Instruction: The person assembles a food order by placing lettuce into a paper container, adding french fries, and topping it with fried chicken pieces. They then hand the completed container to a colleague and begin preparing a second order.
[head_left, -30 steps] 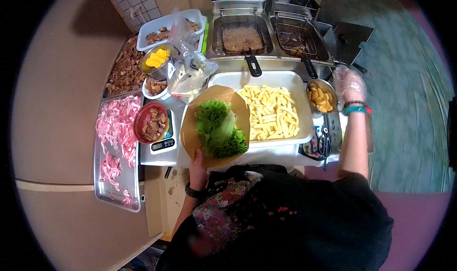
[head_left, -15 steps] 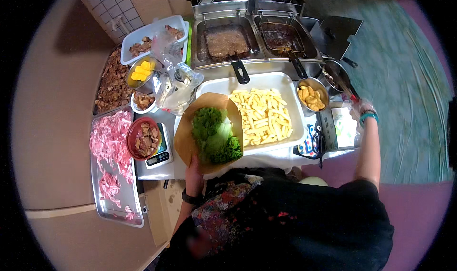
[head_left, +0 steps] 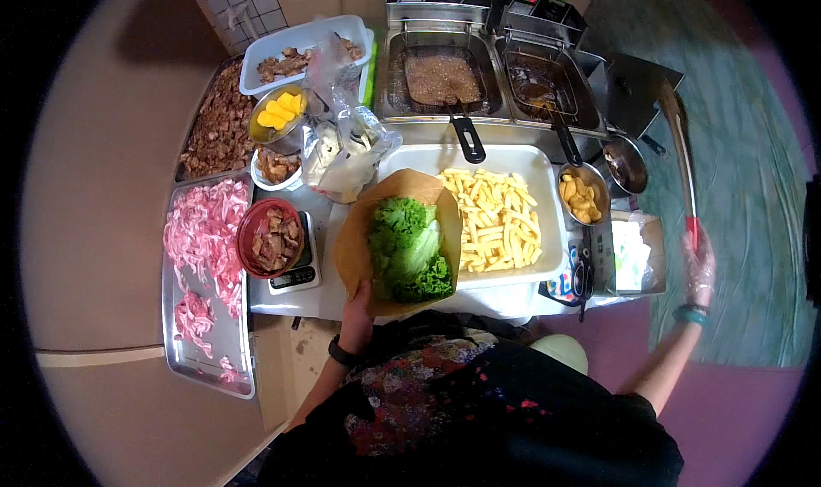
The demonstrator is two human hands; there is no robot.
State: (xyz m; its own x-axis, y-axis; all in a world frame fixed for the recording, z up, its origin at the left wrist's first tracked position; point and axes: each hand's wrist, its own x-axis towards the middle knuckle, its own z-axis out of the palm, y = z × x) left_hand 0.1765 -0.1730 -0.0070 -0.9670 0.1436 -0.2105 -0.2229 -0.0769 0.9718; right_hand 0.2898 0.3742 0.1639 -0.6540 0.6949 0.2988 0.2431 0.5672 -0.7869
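The left hand (head_left: 357, 309) gripped a brown paper bag (head_left: 355, 241) low on its near side. The bag's mouth was wide and faced up, with green lettuce (head_left: 419, 256) inside. It was over the left edge of a white tray (head_left: 554, 230), near the person's tummy, and its right edge came close to the pale fries (head_left: 505, 222) in that tray.

The right hand (head_left: 699, 269), in a thin see-through glove, had its fingers closed around the red handle of a long tool (head_left: 689, 188). The tool pointed up and away, out past the right end of the table (head_left: 278, 306). A green sheet (head_left: 744, 230) spread behind it. The hand was well apart from the bag, and just beside it was a box (head_left: 657, 269) with white papers.

Things stood tight along the table. A bowl of yellow pieces (head_left: 583, 198) sat by the tray's right edge, with a metal pot (head_left: 631, 166) next to it. A black basket handle (head_left: 468, 138) poked over the tray's far edge. On the left, a red bowl (head_left: 246, 252) sat on a scale (head_left: 295, 279), just beside a tray of pink meat (head_left: 201, 369).
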